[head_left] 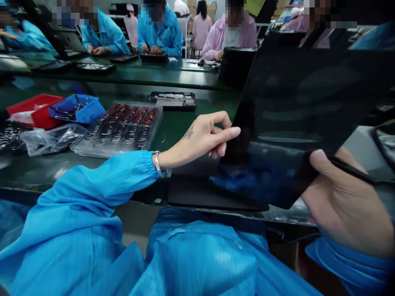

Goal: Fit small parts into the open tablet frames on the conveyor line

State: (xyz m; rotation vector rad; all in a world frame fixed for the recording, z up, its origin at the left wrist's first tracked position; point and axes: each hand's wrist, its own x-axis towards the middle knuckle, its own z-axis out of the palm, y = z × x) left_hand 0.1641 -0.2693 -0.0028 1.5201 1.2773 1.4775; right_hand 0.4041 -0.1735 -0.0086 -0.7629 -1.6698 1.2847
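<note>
A large black glossy panel (308,94), like a tablet screen, is tilted up on the right, with reflections across its face. My right hand (345,197) grips its lower right part, thumb in front and fingers partly hidden behind. My left hand (212,135) is at the panel's left edge, fingers curled and thumb stretched along them. The thumb tip overlaps the panel; whether anything is pinched there cannot be made out. Below the panel, a flat black sheet or slab (191,189) lies at the bench's front edge.
On the left of the green bench (173,127) are a clear tray of small parts (120,127), a blue bin (77,109), a red bin (35,109) and a plastic bag (52,137). An opened device (173,100) lies behind. Co-workers (160,33) sit across the line.
</note>
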